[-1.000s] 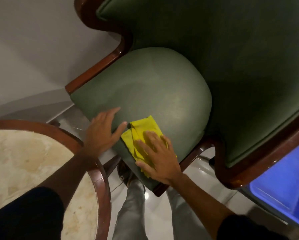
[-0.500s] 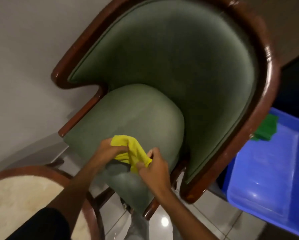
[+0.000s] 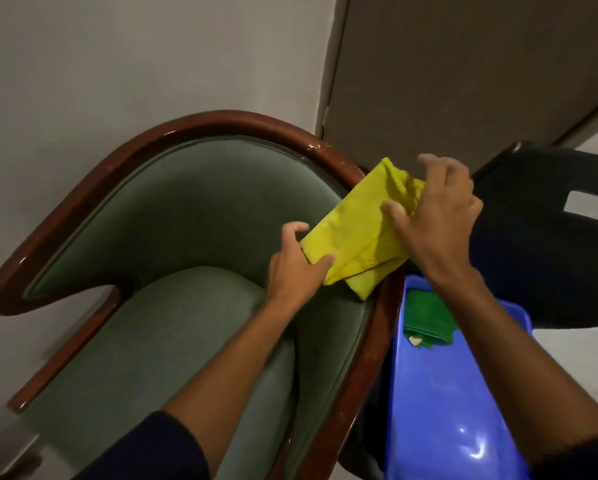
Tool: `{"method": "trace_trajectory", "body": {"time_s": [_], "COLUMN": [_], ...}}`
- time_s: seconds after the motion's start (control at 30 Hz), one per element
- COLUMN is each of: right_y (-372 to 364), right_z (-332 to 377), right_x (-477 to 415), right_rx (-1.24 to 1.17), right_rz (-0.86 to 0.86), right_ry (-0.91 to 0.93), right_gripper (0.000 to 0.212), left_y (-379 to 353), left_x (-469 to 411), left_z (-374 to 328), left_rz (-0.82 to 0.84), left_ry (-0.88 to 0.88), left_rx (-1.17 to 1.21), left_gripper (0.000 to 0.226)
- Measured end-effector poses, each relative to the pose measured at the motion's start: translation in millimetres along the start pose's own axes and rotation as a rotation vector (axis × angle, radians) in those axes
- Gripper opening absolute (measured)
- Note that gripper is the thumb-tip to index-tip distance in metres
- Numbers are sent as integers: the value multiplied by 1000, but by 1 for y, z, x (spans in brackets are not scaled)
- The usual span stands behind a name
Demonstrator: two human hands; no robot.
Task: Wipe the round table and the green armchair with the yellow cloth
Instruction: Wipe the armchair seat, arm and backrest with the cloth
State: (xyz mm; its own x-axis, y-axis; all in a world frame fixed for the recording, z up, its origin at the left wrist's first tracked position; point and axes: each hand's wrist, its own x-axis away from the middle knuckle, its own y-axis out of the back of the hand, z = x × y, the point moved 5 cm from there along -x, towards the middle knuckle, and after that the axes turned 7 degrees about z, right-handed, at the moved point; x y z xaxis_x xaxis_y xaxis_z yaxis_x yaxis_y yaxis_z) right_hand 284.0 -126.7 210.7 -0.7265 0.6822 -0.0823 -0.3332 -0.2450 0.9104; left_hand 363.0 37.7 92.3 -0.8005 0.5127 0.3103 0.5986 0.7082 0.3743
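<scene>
The green armchair (image 3: 193, 216) with a glossy dark wooden frame fills the left and middle of the view. The yellow cloth (image 3: 354, 230) is stretched flat over the chair's right wooden rim, folded in layers. My left hand (image 3: 296, 263) pinches the cloth's lower left corner between thumb and fingers. My right hand (image 3: 436, 216) grips its upper right side, fingers curled into the bunched fabric. The round table is out of view.
A blue plastic tub (image 3: 453, 393) stands right of the chair, with a green cloth (image 3: 425, 320) lying in it. A black chair (image 3: 547, 244) sits behind the tub. A pale wall and a brown door (image 3: 464, 64) rise behind the armchair.
Both hands lifted the yellow cloth from the seat's front edge up to the chair's right rim and spread it out. My view tilted upward, so the round table left the picture.
</scene>
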Motion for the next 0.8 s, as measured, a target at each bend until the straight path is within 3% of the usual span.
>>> {"method": "trace_trajectory", "body": {"time_s": [0.13, 0.3, 0.5, 0.63, 0.8], "right_y": [-36, -72, -87, -92, -112], "right_z": [-7, 24, 29, 45, 84], "right_x": [29, 18, -28, -77, -115], "right_rx": [86, 395, 382, 318, 366], "right_rz": [72, 92, 136, 142, 169], "right_ry": [-77, 53, 53, 197, 361], "right_gripper": [84, 100, 94, 73, 60], "left_y": [46, 129, 206, 240, 242], "left_x": [-11, -63, -105, -119, -120], "left_z": [0, 24, 43, 63, 69], "left_rz": [-306, -286, -343, -375, -371], "left_ry": [-296, -314, -222, -96, -100], "left_rx": [-603, -1053, -1161, -1093, -1061], "left_gripper": [65, 69, 82, 99, 109]}}
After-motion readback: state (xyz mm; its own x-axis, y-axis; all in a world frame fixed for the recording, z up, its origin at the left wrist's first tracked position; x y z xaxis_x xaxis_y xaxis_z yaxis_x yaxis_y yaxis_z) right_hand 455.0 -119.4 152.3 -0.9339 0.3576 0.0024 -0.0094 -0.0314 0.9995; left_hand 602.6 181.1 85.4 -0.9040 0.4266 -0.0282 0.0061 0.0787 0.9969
